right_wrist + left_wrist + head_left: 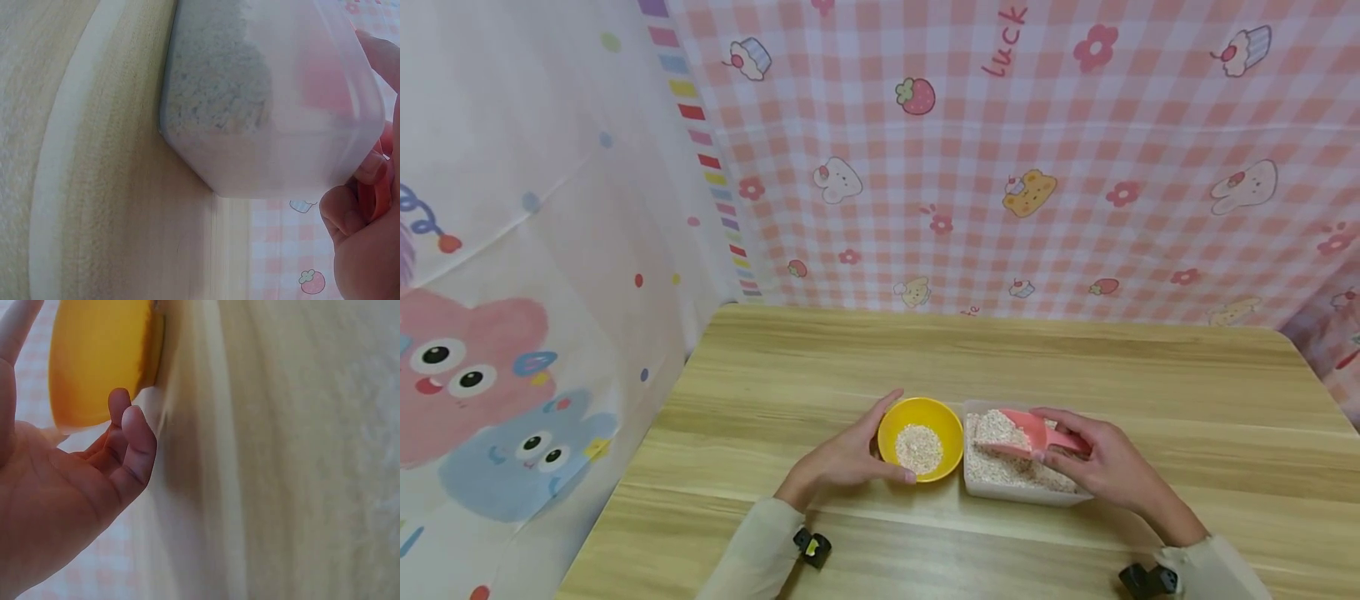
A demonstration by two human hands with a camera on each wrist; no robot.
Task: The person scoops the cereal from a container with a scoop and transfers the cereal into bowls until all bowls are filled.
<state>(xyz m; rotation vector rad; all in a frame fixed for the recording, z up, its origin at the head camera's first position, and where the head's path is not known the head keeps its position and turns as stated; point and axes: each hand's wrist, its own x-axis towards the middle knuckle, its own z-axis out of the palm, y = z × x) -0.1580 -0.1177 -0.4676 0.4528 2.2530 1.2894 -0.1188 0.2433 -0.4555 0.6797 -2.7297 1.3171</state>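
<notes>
Left hand (850,452) grips yellow bowl (925,410), lower centre. Right hand (1108,462) grips pink scoop (1036,428) over tub (1026,497) of flakes (1018,473), lower right.

"Is the head view bright enough?"

"Yes, evenly lit and reasonably clear, with a pale sheen on the worktop (880,533) towards its near edge. The cloth (1337,333) past the far right corner looks dimmer."

"Where's the light coming from?"

"Hard to tell; the shadows are soft."

"And the wrist views?"

"Hazier and greyer. In the left, the wood grain (281,456) smears and a blurry shadow lies beside the bowl (94,362). In the right, the box (300,156) looks milky."
</notes>
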